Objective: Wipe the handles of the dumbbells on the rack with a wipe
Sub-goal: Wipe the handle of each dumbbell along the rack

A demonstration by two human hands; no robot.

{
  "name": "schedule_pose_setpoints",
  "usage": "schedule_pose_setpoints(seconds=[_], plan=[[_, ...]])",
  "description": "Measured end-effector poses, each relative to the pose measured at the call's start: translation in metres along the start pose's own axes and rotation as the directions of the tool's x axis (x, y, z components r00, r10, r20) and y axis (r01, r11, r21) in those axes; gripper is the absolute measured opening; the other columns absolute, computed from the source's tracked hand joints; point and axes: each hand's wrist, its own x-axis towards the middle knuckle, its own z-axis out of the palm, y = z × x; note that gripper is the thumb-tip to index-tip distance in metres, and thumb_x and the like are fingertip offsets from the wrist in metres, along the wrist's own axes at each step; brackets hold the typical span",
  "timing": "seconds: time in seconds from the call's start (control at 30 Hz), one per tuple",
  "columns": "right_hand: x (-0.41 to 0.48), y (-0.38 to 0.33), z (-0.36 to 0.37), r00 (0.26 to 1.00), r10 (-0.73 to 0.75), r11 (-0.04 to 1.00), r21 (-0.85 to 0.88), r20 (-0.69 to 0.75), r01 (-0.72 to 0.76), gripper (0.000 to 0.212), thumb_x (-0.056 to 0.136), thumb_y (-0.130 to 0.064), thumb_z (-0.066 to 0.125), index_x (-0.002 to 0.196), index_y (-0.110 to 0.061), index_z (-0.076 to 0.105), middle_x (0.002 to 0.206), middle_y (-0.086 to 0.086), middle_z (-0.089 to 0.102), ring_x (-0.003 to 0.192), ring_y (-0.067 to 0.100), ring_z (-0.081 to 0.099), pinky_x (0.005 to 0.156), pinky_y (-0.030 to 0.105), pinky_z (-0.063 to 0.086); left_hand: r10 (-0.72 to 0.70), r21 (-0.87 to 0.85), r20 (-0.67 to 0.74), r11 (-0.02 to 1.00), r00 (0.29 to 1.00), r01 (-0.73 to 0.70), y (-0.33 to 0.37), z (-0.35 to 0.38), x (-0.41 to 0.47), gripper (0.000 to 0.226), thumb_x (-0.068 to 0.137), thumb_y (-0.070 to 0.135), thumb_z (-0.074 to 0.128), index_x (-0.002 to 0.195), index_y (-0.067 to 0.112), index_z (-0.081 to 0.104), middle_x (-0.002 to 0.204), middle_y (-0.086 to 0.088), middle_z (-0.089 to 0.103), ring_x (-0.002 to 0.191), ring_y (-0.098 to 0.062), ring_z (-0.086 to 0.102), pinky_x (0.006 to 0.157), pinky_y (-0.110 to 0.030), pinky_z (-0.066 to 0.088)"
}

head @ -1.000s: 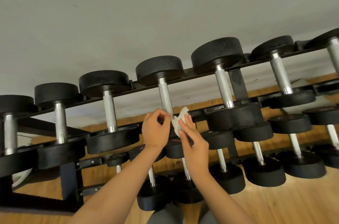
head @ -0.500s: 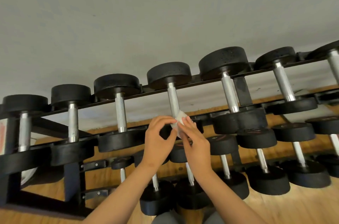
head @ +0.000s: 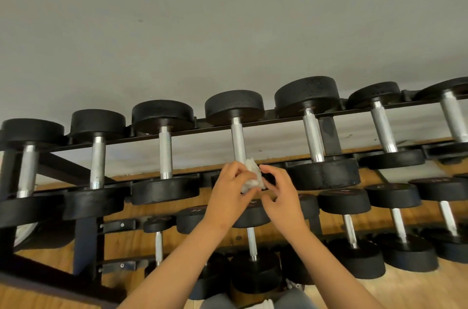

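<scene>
Head cam, tipped up at the rack [head: 88,240]: both hands were up at the top tier, dead centre of the view. Left hand [head: 228,197] had the wipe [head: 252,178], white and scrunched, pinched betw. thumb and curled fingers, sitting at that hand's 1 o'clock. The wipe was right at the bottom end of the handle [head: 238,139] of the 4th dumbbell [head: 234,106] from the left, top row. It hid the spot where steel meets the near head, so whether it was pressed on the metal, can't tell.

Right hand [head: 285,200] was at 3 o'clock of the left, just beside it, fingers spread and loosely curled, holding nothing. Its index tip was right at the wipe's 3 o'clock edge; contact or not, can't tell. From the wipe the handle ran up toward 12 o'clock, bare and knurled.

Left neighbour's handle [head: 166,154] stood at 9 o'clock, right neighbour's handle [head: 314,136] at 2 o'clock, both well apart from the hands. Lower-tier dumbbells [head: 255,270] sat at 6 o'clock, partly behind the forearms. Grey wall [head: 228,30] filled 12 o'clock, wood floor [head: 417,291] at 5 o'clock.
</scene>
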Motion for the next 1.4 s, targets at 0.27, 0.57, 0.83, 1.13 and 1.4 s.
schedule_pose_setpoints(seconds=[0.27,0.57,0.83,1.13,1.4], plan=[[0.012,0.007,0.012,0.992,-0.068,0.963,-0.254,0.105,0.093,0.054,0.084,-0.007,0.070,0.129,-0.030,0.051,0.131,-0.017,0.047,0.127,-0.005,0.037,0.106,0.006,0.023,-0.169,-0.189,-0.102,0.971,0.980,0.147,-0.022,-0.015,-0.013,0.014,0.080,0.009,0.075,0.089,0.019,0.070,0.095,0.013,0.057,0.093,-0.007,0.055,0.084,-0.020,0.047],[0.011,0.018,0.018,0.995,-0.067,0.957,-0.278,0.076,0.086,0.046,0.089,-0.022,0.067,0.132,-0.030,0.050,0.135,-0.015,0.048,0.130,-0.008,0.034,0.110,0.014,0.023,-0.327,-0.344,-0.139,0.901,0.935,0.264,-0.019,-0.006,-0.035,0.035,0.083,0.001,0.070,0.109,0.024,0.064,0.103,0.009,0.057,0.093,-0.004,0.057,0.082,-0.012,0.048],[0.009,0.015,0.015,0.991,-0.058,0.948,-0.305,0.120,0.092,0.045,0.094,-0.018,0.060,0.135,-0.032,0.046,0.139,-0.022,0.044,0.136,-0.009,0.027,0.110,0.008,0.018,-0.347,-0.420,-0.121,0.867,0.930,0.269,-0.026,-0.004,-0.039,0.032,0.087,-0.004,0.065,0.102,0.024,0.070,0.101,0.009,0.055,0.098,-0.003,0.057,0.087,-0.018,0.049],[0.009,0.012,0.014,0.993,-0.014,0.953,-0.299,0.119,0.049,0.045,0.095,-0.017,0.058,0.133,-0.037,0.045,0.136,-0.032,0.038,0.134,-0.013,0.026,0.105,0.001,0.017,-0.325,-0.398,-0.197,0.889,0.925,0.228,-0.042,-0.006,-0.032,0.029,0.083,-0.009,0.066,0.089,0.019,0.072,0.096,0.009,0.059,0.093,-0.009,0.059,0.085,-0.024,0.051],[0.008,0.010,0.016,0.995,0.009,0.956,-0.292,0.097,0.019,0.045,0.094,-0.015,0.059,0.130,-0.038,0.046,0.134,-0.030,0.040,0.131,-0.017,0.027,0.103,-0.001,0.017,-0.334,-0.408,-0.238,0.887,0.912,0.218,-0.047,-0.004,-0.030,0.027,0.083,-0.008,0.067,0.088,0.018,0.074,0.096,0.008,0.062,0.094,-0.008,0.062,0.085,-0.026,0.054]])
